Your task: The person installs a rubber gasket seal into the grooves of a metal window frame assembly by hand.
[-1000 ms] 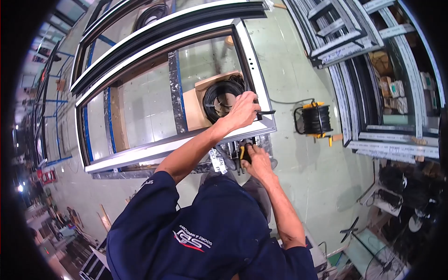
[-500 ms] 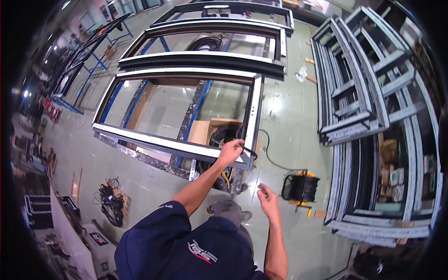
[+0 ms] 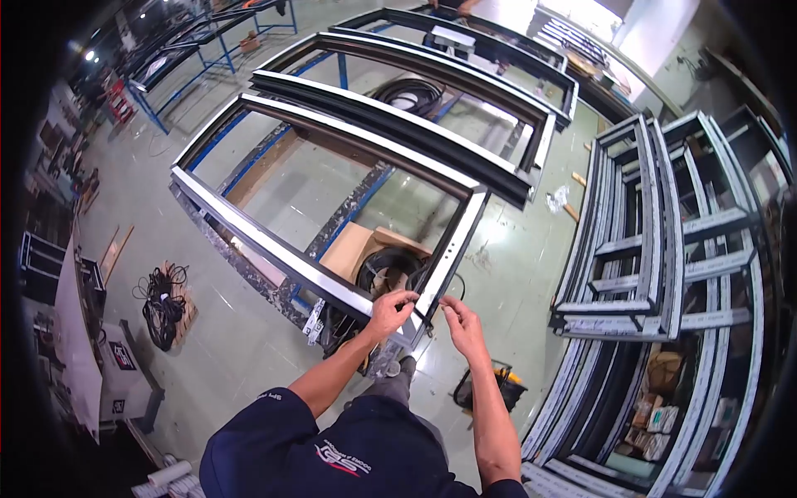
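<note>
The nearest white and black rectangular frame (image 3: 286, 250) lies on a blue trestle. At its near right corner my left hand (image 3: 392, 314) has its fingers pinched on a black strip, partly hidden by the fingers. Just across the corner, my right hand (image 3: 462, 322) has thumb and fingertips together by the frame's outer edge, at the dark strip; what it pinches is too small to make out. Beneath the corner, a cardboard box (image 3: 347, 249) holds a coil of black strip (image 3: 390, 267).
More frames (image 3: 398, 124) lie beyond, one with a black coil inside. Tall frames (image 3: 664, 249) lean at the right. A cable reel (image 3: 506, 387) stands on the floor near my right forearm. Tangled cable (image 3: 163, 309) lies at the left. A person's arms (image 3: 453, 7) show at the far end.
My right hand has come up from beside the frame to its corner. My left hand has stayed at the corner. The view has turned, so the frames now slant down to the right.
</note>
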### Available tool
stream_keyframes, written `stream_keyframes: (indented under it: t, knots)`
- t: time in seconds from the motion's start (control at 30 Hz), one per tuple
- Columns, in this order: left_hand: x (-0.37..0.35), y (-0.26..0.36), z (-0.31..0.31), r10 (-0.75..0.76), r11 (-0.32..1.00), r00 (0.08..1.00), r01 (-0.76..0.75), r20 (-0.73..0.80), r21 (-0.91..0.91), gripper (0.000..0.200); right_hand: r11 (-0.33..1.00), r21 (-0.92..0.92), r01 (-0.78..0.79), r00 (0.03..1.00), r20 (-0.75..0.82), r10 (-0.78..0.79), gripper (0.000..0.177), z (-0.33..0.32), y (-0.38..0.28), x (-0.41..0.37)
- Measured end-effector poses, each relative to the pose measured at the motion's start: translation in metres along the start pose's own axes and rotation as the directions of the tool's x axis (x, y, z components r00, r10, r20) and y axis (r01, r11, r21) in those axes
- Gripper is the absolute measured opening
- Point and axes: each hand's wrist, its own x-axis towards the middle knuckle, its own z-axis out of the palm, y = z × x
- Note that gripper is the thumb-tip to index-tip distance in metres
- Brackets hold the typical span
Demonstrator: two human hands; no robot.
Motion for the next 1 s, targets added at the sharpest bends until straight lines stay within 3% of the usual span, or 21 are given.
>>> stream_keyframes:
  t: [0.07, 0.17, 0.27, 0.33, 0.37, 0.47, 0.5, 0.6, 0.67, 0.73, 0.77, 0.8, 0.87, 0.93, 1.0]
  knots:
    - [0.000, -0.004, 0.014, -0.106, 0.914, 0.994, 0.092, -0.014, -0.396, 0.021, 0.980, -0.133, 0.151, 0.985, 0.109, -0.137, 0.034, -0.008, -0.004, 0.028]
    - [-0.012, 0.020, 0.020, -0.052, 0.966, 0.996, 0.031, -0.076, -0.258, 0.016, 0.903, -0.205, 0.378, 0.884, 0.370, -0.286, 0.035, -0.006, -0.018, 0.070]
    - [-0.016, 0.008, 0.034, -0.405, 0.685, 0.906, 0.211, -0.124, -0.697, 0.015, 0.805, -0.214, 0.553, 0.705, 0.636, -0.315, 0.038, 0.005, -0.001, 0.112]
    - [-0.016, 0.007, 0.033, -0.492, 0.532, 0.866, 0.219, -0.089, -0.818, 0.014, 0.747, -0.221, 0.627, 0.575, 0.779, -0.251, 0.038, 0.010, -0.006, 0.131]
    - [-0.018, 0.002, 0.032, -0.479, 0.467, 0.878, 0.229, -0.026, -0.854, 0.014, 0.673, -0.176, 0.718, 0.523, 0.775, -0.356, 0.036, 0.017, 0.007, 0.140]
    - [-0.020, 0.012, 0.027, -0.454, 0.298, 0.889, 0.213, 0.058, -0.931, 0.015, 0.726, -0.194, 0.660, 0.365, 0.927, -0.083, 0.028, 0.028, 0.011, 0.170]
    - [-0.022, 0.016, 0.027, -0.457, 0.241, 0.887, 0.196, 0.066, -0.951, 0.016, 0.791, -0.234, 0.566, 0.385, 0.923, -0.002, 0.022, 0.028, 0.012, 0.173]
    - [-0.033, 0.015, 0.032, -0.523, 0.226, 0.852, 0.180, 0.037, -0.957, 0.023, 0.850, -0.110, 0.515, 0.216, 0.976, -0.004, 0.025, 0.020, 0.000, 0.190]
    - [-0.043, 0.032, 0.030, -0.538, 0.222, 0.827, 0.326, 0.163, -0.919, 0.025, 0.857, -0.093, 0.507, 0.135, 0.990, 0.027, 0.024, 0.015, -0.013, 0.200]
    - [-0.048, 0.068, 0.033, -0.599, 0.383, 0.780, 0.476, 0.180, -0.792, 0.027, 0.837, -0.013, 0.547, 0.066, 0.997, -0.028, 0.024, 0.018, 0.003, 0.211]
    - [-0.061, 0.047, 0.057, -0.524, 0.475, 0.840, 0.428, 0.143, -0.769, 0.030, 0.809, 0.006, 0.588, 0.053, 0.998, -0.046, 0.023, 0.018, 0.001, 0.214]
    - [-0.067, 0.045, 0.071, -0.514, 0.485, 0.851, 0.394, 0.110, -0.780, 0.030, 0.781, 0.033, 0.624, 0.032, 0.997, -0.068, 0.021, 0.017, -0.003, 0.216]
    - [-0.074, 0.045, 0.091, -0.560, 0.629, 0.828, 0.433, 0.010, -0.646, 0.029, 0.858, 0.059, 0.511, 0.057, 0.993, -0.102, 0.020, 0.017, 0.006, 0.226]
    - [-0.082, 0.038, 0.112, -0.699, 0.616, 0.715, 0.598, -0.008, -0.513, 0.028, 0.865, 0.085, 0.494, 0.028, 0.993, -0.113, 0.020, 0.019, 0.000, 0.236]
    - [-0.082, 0.043, 0.122, -0.773, 0.573, 0.619, 0.589, -0.138, -0.569, 0.027, 0.859, 0.054, 0.509, 0.021, 0.997, -0.075, 0.021, 0.025, -0.009, 0.240]
